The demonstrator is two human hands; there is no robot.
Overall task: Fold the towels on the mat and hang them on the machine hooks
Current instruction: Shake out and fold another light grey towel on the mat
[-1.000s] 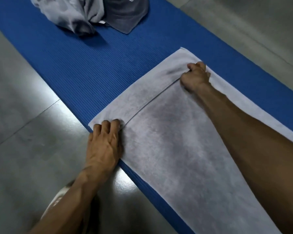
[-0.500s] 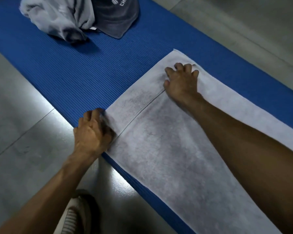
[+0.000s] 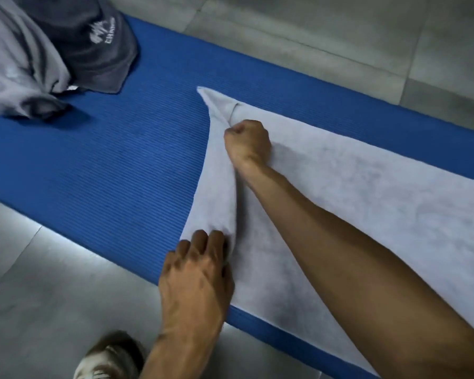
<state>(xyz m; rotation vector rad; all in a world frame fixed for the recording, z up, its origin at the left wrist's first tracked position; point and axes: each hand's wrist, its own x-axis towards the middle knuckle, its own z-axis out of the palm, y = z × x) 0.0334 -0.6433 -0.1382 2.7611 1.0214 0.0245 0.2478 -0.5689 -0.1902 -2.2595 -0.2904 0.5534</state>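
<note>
A pale grey towel (image 3: 367, 203) lies lengthwise on the blue mat (image 3: 115, 170). Its left end is lifted off the mat into a raised fold. My right hand (image 3: 248, 143) is a fist gripping the far part of that end. My left hand (image 3: 196, 277) pinches the near corner at the mat's front edge. A crumpled light grey towel (image 3: 19, 67) and a dark grey towel (image 3: 93, 45) with white print lie heaped on the mat at the upper left.
Grey floor tiles (image 3: 39, 296) surround the mat on both sides. A shoe (image 3: 107, 362) shows at the bottom edge beside my left forearm. No machine or hooks are in view.
Both hands went from pressing flat on the towel's end to gripping it. The end has risen off the mat and is drawn toward the right.
</note>
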